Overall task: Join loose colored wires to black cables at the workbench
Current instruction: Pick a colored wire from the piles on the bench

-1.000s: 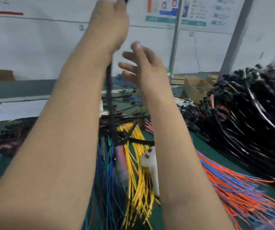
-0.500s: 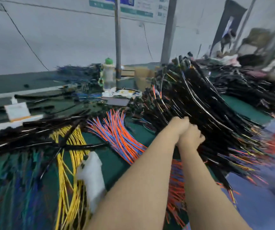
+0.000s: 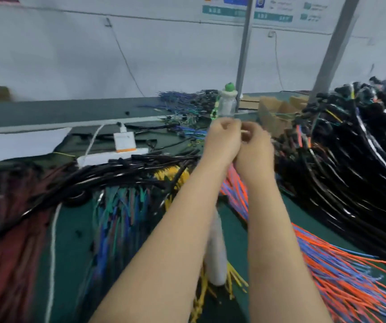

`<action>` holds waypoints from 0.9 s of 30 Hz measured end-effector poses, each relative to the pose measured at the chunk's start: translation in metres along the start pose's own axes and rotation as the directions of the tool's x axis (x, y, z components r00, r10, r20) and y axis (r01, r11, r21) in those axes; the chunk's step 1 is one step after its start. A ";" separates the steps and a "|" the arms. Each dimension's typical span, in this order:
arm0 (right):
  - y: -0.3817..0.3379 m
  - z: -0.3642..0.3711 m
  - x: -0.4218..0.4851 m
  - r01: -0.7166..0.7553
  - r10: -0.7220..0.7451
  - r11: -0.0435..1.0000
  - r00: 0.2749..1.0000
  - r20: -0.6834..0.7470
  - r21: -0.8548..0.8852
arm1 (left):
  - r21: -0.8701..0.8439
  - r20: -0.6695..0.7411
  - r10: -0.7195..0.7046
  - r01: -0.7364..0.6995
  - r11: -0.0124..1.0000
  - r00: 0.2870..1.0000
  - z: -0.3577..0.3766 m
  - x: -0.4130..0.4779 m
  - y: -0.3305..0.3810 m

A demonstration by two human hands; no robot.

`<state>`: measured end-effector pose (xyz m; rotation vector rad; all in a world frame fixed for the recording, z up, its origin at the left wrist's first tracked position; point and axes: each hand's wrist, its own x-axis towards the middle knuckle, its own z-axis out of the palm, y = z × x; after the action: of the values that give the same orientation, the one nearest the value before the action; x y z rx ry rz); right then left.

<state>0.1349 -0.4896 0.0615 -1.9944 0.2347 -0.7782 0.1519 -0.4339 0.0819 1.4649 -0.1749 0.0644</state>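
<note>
Loads left to do, we reckon. On our workbench (image 3: 75, 229) the black cables (image 3: 350, 164) heap along the right edge, with orange and blue wires (image 3: 327, 264) loose toward the near right corner. Our left hand (image 3: 222, 138) and right hand (image 3: 255, 150) meet mid-bench with fingers curled. Too blurry to tell what we're pinching.

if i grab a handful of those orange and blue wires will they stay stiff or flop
Probably flop: the orange and blue wires are thin and fan out loosely. Likely light, and loose strands may slip free.

Left hand (image 3: 222, 139) beside right hand (image 3: 255, 149), over wires (image 3: 239, 191)
</note>
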 end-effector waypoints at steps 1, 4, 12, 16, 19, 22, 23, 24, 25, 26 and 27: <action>-0.009 0.020 -0.008 0.010 -0.008 1.000 0.995 0.101 -0.017 | 0.018 -0.059 0.006 -0.004 1.000 0.998 -0.025 -0.001 -0.002; -0.029 0.079 -0.039 0.053 -0.044 0.998 0.933 0.358 -0.015 | 0.059 -0.218 -0.032 0.046 0.997 0.975 -0.101 -0.012 -0.011; -0.059 0.194 -0.126 0.217 -0.026 0.967 0.609 0.793 -0.135 | 0.367 -0.656 0.050 0.260 0.893 0.753 -0.276 -0.058 -0.055; -0.071 0.231 -0.159 0.258 -0.032 0.955 0.586 0.810 -0.149 | 0.716 -0.614 0.125 0.483 0.503 0.779 -0.322 -0.068 -0.068; -0.077 0.249 -0.171 0.260 -0.002 0.946 0.600 0.800 -0.193 | 0.742 -0.592 -0.090 0.586 0.327 0.801 -0.341 -0.071 -0.071; -0.079 0.260 -0.172 0.312 -0.030 0.928 0.604 0.796 -0.202 | 0.746 -0.583 -0.097 0.579 0.329 0.807 -0.352 -0.069 -0.072; -0.079 0.263 -0.172 0.307 -0.032 0.930 0.613 0.789 -0.201 | 0.740 -0.587 -0.092 0.579 0.342 0.804 -0.355 -0.067 -0.071; -0.080 0.266 -0.173 0.301 -0.034 0.932 0.630 0.776 -0.203 | 0.726 -0.599 -0.083 0.584 0.363 0.797 -0.358 -0.065 -0.070; -0.080 0.269 -0.175 0.294 -0.032 0.932 0.651 0.758 -0.213 | 0.709 -0.613 -0.067 0.586 0.393 0.787 -0.361 -0.063 -0.068; -0.081 0.272 -0.177 0.287 -0.023 0.930 0.669 0.743 -0.230 | 0.695 -0.625 -0.040 0.578 0.428 0.780 -0.362 -0.061 -0.065; -0.081 0.275 -0.179 0.283 -0.006 0.925 0.678 0.735 -0.254 | 0.685 -0.631 -0.006 0.560 0.465 0.776 -0.363 -0.059 -0.062</action>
<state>0.1513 -0.1682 -0.0434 -2.5266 -0.2909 0.0351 0.1316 -0.0765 -0.0229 2.4000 0.7376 0.3263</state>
